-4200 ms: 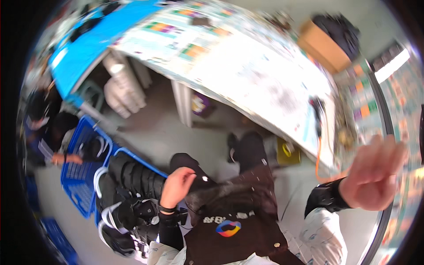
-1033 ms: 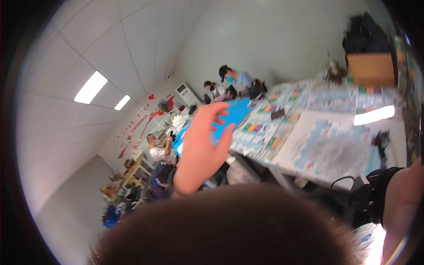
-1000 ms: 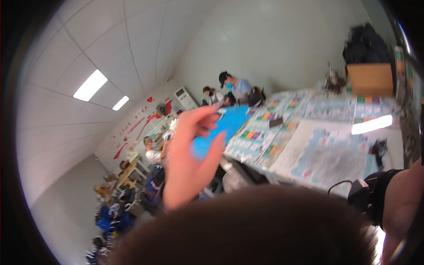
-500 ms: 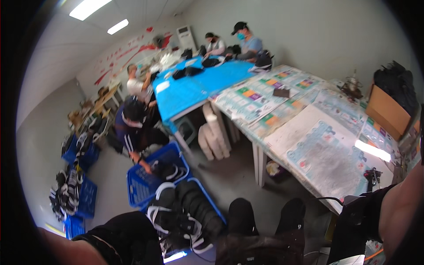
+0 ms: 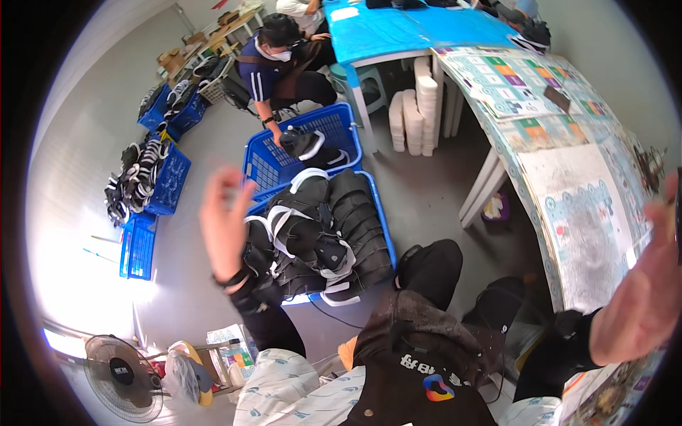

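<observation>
My left hand (image 5: 226,224) is raised over the floor left of the near blue crate (image 5: 392,245). It is smeared by motion, with its fingers apart and nothing in them. At the right edge my right hand (image 5: 650,259) is lifted above the patterned table; its fingers are blurred and partly cut off, so I cannot tell whether they hold anything. Black cap-like pieces (image 5: 302,221) with white curved edges fill the near crate, beside a nested stack of plain black ones (image 5: 352,216). Neither hand touches them.
A seated co-worker (image 5: 280,60) reaches into the far blue crate (image 5: 266,160). More filled blue crates (image 5: 170,184) stand at the left. A blue-topped table (image 5: 398,35) adjoins the patterned table (image 5: 579,167). White stacked pieces (image 5: 415,117) stand underneath. A fan (image 5: 124,373) is at lower left.
My view has tilted down and turned, so my lap and the near crate show more fully. Both hands have come into sight, the left one raised. The co-worker's hand is now at a black-and-white piece.
</observation>
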Tool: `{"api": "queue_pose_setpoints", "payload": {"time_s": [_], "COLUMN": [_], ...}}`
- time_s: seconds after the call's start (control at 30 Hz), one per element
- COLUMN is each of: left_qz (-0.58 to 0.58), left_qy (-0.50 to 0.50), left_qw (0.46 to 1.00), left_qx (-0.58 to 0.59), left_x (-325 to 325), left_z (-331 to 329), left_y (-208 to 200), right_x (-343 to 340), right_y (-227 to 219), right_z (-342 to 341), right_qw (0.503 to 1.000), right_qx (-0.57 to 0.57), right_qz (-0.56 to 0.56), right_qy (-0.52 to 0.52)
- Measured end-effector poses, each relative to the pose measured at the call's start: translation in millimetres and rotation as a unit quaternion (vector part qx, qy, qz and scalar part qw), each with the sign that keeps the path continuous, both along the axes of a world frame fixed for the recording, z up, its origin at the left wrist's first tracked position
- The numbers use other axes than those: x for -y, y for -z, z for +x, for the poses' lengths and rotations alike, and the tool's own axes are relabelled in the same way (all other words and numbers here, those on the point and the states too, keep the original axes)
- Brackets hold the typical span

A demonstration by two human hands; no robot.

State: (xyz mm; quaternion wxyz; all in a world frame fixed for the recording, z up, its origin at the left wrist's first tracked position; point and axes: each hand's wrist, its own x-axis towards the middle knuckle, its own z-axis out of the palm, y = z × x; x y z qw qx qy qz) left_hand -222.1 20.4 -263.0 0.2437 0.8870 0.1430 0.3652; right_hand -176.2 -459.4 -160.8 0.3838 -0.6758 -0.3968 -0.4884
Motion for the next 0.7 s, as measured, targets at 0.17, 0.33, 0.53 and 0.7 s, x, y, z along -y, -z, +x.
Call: {"api": "queue_pose_setpoints", "payload": {"time_s": [0.17,0.33,0.53,0.7], "left_qz": [-0.067,-0.047,-0.583,-0.726], "left_qy": [-0.103,0.003,0.079,0.132], "left_qw": [0.976,0.982,0.809,0.671], "left_qx": [-0.179,-0.184,-0.001,0.072], "left_x": [-109.1,-69.7,-69.0,-35.3], "left_z": [-6.5,11.7,34.8,33.9], "left_y": [255.5,289.4,247.5,192.2], "right_x": [8.7,-3.6,-104.1,-171.1], "right_y": [106.0,191.5,246.5,270.3], "right_z": [7.2,14.6,23.9,39.1], "right_qw": [0.929,0.841,0.742,0.878], "right_qx": [-0.365,-0.540,-0.624,-0.411], "right_qz": [0.033,0.028,-0.168,-0.232], "right_qy": [0.049,0.001,-0.179,-0.079]}}
